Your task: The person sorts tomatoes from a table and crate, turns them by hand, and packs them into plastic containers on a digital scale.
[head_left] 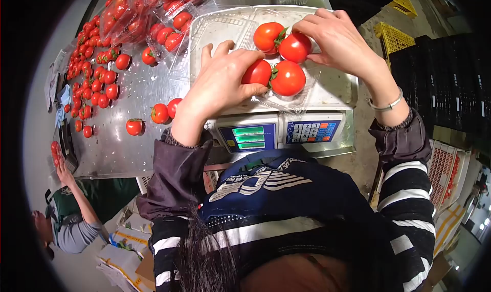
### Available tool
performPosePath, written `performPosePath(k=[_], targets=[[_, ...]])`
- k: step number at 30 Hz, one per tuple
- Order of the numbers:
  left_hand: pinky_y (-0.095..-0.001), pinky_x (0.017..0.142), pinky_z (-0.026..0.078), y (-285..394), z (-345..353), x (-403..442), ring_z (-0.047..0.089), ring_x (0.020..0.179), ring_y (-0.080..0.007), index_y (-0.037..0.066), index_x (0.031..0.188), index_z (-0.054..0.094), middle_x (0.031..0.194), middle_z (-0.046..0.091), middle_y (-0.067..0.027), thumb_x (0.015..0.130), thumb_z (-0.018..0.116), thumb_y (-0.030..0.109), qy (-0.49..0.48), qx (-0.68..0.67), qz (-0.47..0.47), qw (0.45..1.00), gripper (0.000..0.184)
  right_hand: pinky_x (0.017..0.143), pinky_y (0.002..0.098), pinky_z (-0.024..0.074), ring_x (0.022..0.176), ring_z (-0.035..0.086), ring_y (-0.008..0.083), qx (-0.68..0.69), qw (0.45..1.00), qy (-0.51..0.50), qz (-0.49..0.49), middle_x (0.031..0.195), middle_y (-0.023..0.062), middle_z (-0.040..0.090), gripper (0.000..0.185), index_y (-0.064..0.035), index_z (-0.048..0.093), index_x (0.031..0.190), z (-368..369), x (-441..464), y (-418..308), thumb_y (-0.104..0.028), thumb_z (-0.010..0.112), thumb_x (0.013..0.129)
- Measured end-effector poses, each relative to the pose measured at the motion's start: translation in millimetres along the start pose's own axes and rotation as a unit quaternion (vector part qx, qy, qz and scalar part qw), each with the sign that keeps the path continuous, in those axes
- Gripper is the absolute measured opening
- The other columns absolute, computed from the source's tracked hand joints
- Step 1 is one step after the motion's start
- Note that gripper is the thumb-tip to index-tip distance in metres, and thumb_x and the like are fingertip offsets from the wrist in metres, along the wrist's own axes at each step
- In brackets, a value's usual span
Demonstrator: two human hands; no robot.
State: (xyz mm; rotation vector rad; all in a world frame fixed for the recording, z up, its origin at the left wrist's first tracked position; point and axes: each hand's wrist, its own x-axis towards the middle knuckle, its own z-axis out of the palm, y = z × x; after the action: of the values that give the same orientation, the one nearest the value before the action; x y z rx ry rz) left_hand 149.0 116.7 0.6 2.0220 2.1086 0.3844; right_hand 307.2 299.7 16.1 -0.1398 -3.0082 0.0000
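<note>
On the white weighing scale (335, 90), a clear plastic clamshell box (217, 41) lies with its lid folded open to the left. Large red tomatoes sit together in its tray. My left hand (222, 82) has thumb and fingers curled round the lower-left tomato (257, 73). With fingers bent over its top and right side, my right hand (337, 41) grips the upper-right tomato (295, 47). The upper-left tomato (268, 37) and the lower-right tomato (288, 78) rest against these, green stems facing inward. My fingers hide parts of the tray.
Several loose tomatoes (104, 102) are spread over the metal table (158, 82) at left, with filled clear boxes (123, 18) behind. The scale's display (249, 137) is lit green. Black crates (434, 82) stand at right. A co-worker's hand (65, 173) holds a pack of tomatoes.
</note>
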Motion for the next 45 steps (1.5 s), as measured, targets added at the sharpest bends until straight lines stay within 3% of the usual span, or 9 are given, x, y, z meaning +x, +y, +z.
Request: performPosePath(k=[10, 13, 17, 20, 34, 38, 41, 42, 45], targets=[[-0.0398, 0.092, 0.033, -12.7, -12.8, 19.4, 0.045, 0.109, -0.0282, 0.008, 0.109, 0.054, 0.109, 0.054, -0.0092, 0.067, 0.069, 0.023, 0.099, -0.094, 0.002, 0.991, 0.048, 0.074, 0.0361, 0.0390, 0.092, 0.053, 0.0244, -0.025, 0.998, -0.038, 0.052, 0.090, 0.0055, 0.059, 0.045, -0.0087, 0.054, 0.098, 14.3, 10.4, -12.7, -0.014, 0.073, 0.058], [-0.0379, 0.090, 0.035, -16.6, -2.9, 50.9, 0.045, 0.108, -0.0275, 0.009, 0.112, 0.051, 0.108, 0.054, -0.0092, 0.064, 0.069, 0.015, 0.124, 0.046, 0.091, 0.987, 0.051, 0.073, 0.0362, 0.0393, 0.091, 0.053, 0.0246, -0.034, 0.997, -0.049, 0.057, 0.091, 0.0054, 0.058, 0.047, -0.0085, 0.054, 0.098, 15.8, 9.6, -15.8, -0.013, 0.074, 0.056], [-0.0392, 0.090, 0.035, -14.6, 11.9, 69.0, 0.044, 0.109, -0.0279, 0.011, 0.114, 0.050, 0.110, 0.053, -0.0097, 0.059, 0.069, 0.011, 0.057, 0.058, 0.045, 0.996, 0.058, 0.074, 0.0355, 0.0397, 0.090, 0.053, 0.0262, 0.078, 0.996, 0.025, 0.030, 0.092, 0.0068, 0.058, 0.049, -0.0080, 0.052, 0.100, 15.4, 2.6, -4.2, -0.014, 0.074, 0.056], [-0.0389, 0.091, 0.034, -19.5, 16.0, 68.1, 0.044, 0.108, -0.0282, 0.012, 0.113, 0.050, 0.109, 0.052, -0.0093, 0.058, 0.070, 0.011, 0.109, 0.040, 0.071, 0.991, 0.058, 0.074, 0.0360, 0.0391, 0.090, 0.052, 0.0268, 0.221, 0.968, 0.105, 0.057, 0.092, 0.0072, 0.056, 0.049, -0.0077, 0.052, 0.099, 20.7, -4.8, -0.4, -0.014, 0.074, 0.056], [-0.0396, 0.090, 0.034, -25.1, 2.4, 63.4, 0.045, 0.106, -0.0290, 0.011, 0.114, 0.050, 0.106, 0.051, -0.0088, 0.052, 0.074, 0.013, 0.134, 0.011, 0.093, 0.987, 0.067, 0.080, 0.0379, 0.0347, 0.097, 0.047, 0.0220, 0.096, 0.993, 0.048, 0.058, 0.098, 0.0039, 0.056, 0.047, -0.0093, 0.057, 0.101, 13.4, -3.5, -7.9, -0.016, 0.075, 0.058], [-0.0374, 0.085, 0.040, -24.4, -9.9, 45.7, 0.049, 0.103, -0.0266, 0.007, 0.117, 0.048, 0.111, 0.050, -0.0101, 0.057, 0.075, 0.012, 0.198, -0.124, 0.059, 0.970, 0.066, 0.081, 0.0385, 0.0345, 0.098, 0.047, 0.0218, 0.106, 0.993, 0.009, 0.051, 0.100, 0.0037, 0.056, 0.048, -0.0096, 0.058, 0.102, 5.4, -1.9, -4.4, -0.017, 0.075, 0.058], [-0.0328, 0.073, 0.049, -23.4, -9.1, 31.2, 0.052, 0.102, -0.0280, 0.004, 0.122, 0.042, 0.116, 0.047, -0.0165, 0.071, 0.068, 0.019, 0.128, -0.601, -0.024, 0.789, 0.059, 0.084, 0.0388, 0.0344, 0.100, 0.047, 0.0223, 0.087, 0.995, 0.013, 0.044, 0.104, 0.0046, 0.055, 0.048, -0.0093, 0.058, 0.104, 6.0, 0.0, -4.2, -0.017, 0.075, 0.059], [-0.0328, 0.073, 0.049, -23.4, -10.8, 28.6, 0.052, 0.102, -0.0280, 0.004, 0.122, 0.042, 0.116, 0.047, -0.0165, 0.071, 0.068, 0.019, 0.128, -0.600, -0.026, 0.789, 0.059, 0.085, 0.0389, 0.0344, 0.101, 0.047, 0.0224, 0.080, 0.996, 0.012, 0.042, 0.105, 0.0049, 0.055, 0.048, -0.0092, 0.058, 0.104, 6.5, 0.4, -4.2, -0.017, 0.074, 0.059], [-0.0262, 0.054, 0.051, -20.6, -11.6, 18.2, 0.056, 0.083, -0.0313, 0.002, 0.115, 0.043, 0.105, 0.051, -0.0211, 0.084, 0.053, 0.028, 0.086, -0.897, -0.077, 0.426, 0.042, 0.087, 0.0392, 0.0344, 0.103, 0.047, 0.0227, 0.072, 0.997, -0.002, 0.039, 0.107, 0.0055, 0.055, 0.049, -0.0090, 0.058, 0.105, 8.2, -3.5, -4.3, -0.017, 0.074, 0.060]])
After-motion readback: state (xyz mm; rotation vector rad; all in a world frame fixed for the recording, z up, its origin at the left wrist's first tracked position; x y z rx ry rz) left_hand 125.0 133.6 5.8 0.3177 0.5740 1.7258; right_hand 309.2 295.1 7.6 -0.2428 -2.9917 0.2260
